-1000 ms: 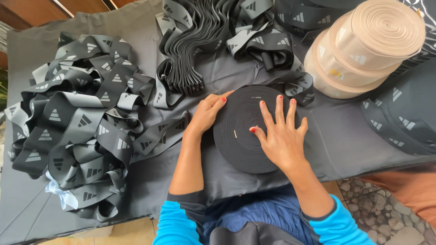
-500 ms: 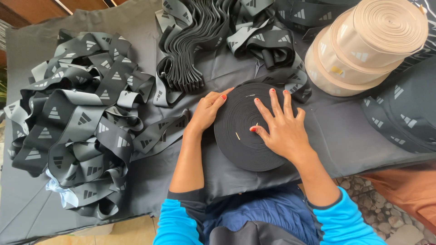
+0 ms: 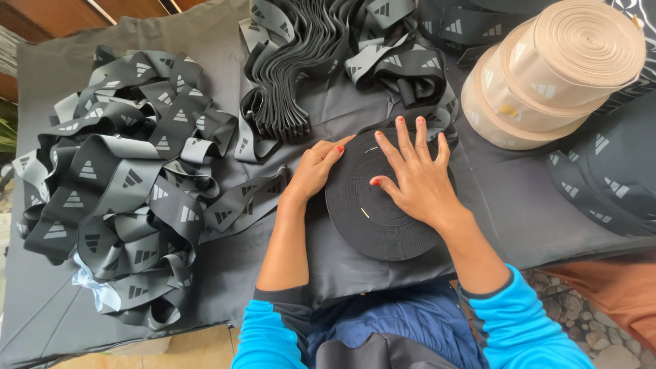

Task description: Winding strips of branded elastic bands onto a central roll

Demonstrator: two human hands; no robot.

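Black elastic webbing, wound into a flat roll (image 3: pixel 372 205), lies on the grey-draped bench (image 3: pixel 519 198). The right hand (image 3: pixel 417 179) presses on it, fingers splayed open; the left hand (image 3: pixel 316 167), fingers curled, gripping nothing, touches its left rim.

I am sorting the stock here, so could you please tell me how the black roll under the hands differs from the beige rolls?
The black roll is dark, single and lies flat under both hands; the beige rolls are pale, stacked, tilted and untouched. All are tightly wound flat bands on the dark cloth.
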